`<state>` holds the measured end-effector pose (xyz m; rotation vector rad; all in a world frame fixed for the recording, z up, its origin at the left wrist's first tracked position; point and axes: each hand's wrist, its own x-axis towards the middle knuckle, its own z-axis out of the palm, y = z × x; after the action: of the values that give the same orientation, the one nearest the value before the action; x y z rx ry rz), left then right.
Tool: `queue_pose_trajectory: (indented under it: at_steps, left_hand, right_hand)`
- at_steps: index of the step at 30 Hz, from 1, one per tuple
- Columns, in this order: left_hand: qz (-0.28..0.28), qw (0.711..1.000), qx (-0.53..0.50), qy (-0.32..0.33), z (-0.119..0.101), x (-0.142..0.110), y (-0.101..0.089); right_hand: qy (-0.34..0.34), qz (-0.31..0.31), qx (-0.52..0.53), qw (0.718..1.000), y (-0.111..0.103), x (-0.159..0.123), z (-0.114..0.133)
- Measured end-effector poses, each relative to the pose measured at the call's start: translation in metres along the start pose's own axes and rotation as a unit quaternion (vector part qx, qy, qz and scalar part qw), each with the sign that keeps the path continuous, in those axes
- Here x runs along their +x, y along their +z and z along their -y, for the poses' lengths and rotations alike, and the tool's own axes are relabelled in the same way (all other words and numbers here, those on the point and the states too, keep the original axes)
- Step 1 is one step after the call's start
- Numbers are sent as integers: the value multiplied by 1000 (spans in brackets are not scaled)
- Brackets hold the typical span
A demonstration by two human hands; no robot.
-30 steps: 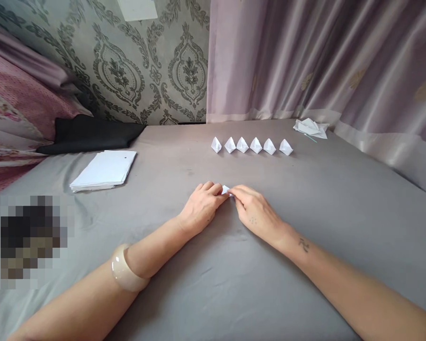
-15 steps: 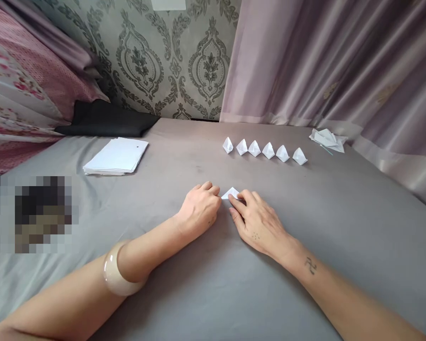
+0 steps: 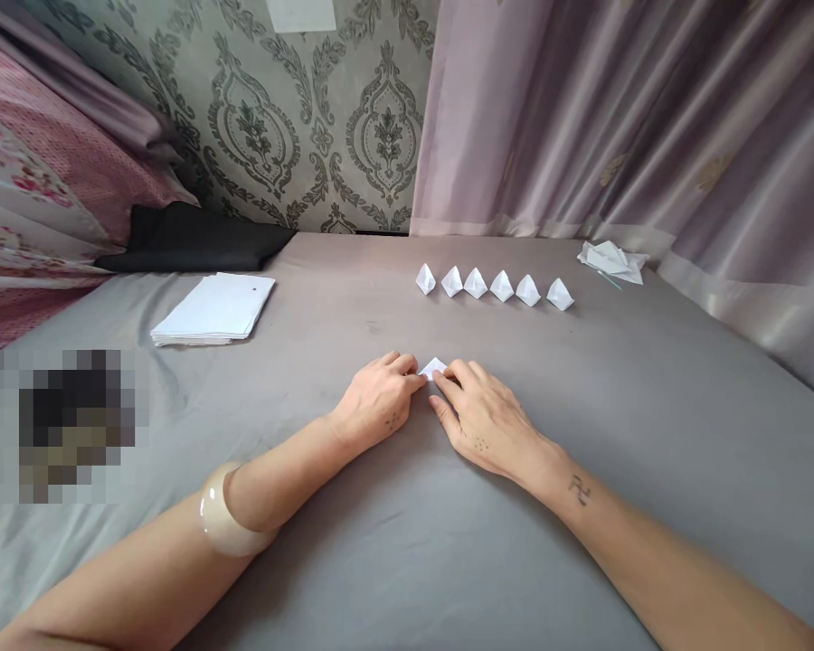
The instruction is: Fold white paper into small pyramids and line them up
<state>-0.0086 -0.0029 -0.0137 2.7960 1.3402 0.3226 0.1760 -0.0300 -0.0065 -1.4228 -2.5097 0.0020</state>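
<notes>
A small triangle of folded white paper (image 3: 434, 365) lies on the grey sheet between my hands, its peak pointing away from me. My left hand (image 3: 378, 396) is closed, fingers curled, with the thumb and fingertips on the paper's left corner. Over the right side reaches my right hand (image 3: 483, 418); its fingertips hold the paper down while the thumb rests lower, apart from the index finger. Both lower corners are partly covered by fingers. Beyond the hands stands a row of several folded paper boats (image 3: 476, 285).
At the left lies a stack of white paper (image 3: 213, 309), with a folded black cloth (image 3: 196, 237) behind it. Paper pieces (image 3: 611, 260) and a thin bluish stick (image 3: 610, 281) sit at the far right near the curtain (image 3: 549, 117). A blurred patch (image 3: 74, 425) covers something at left.
My left thumb has come onto the paper's left corner, and my right fingers have shifted slightly over its right side. The whole view has moved a little.
</notes>
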Motion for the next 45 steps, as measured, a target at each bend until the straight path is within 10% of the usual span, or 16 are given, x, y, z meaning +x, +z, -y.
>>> queue_pose_trajectory:
  at_steps: [32,45]
  left_hand:
    - [-70,957,-242,-144,9,12,5]
    - [-51,914,-379,-134,-5,6,-3]
  right_hand:
    - [126,-69,198,970,19,20,-23]
    - [51,-56,281,957,10,6,-14]
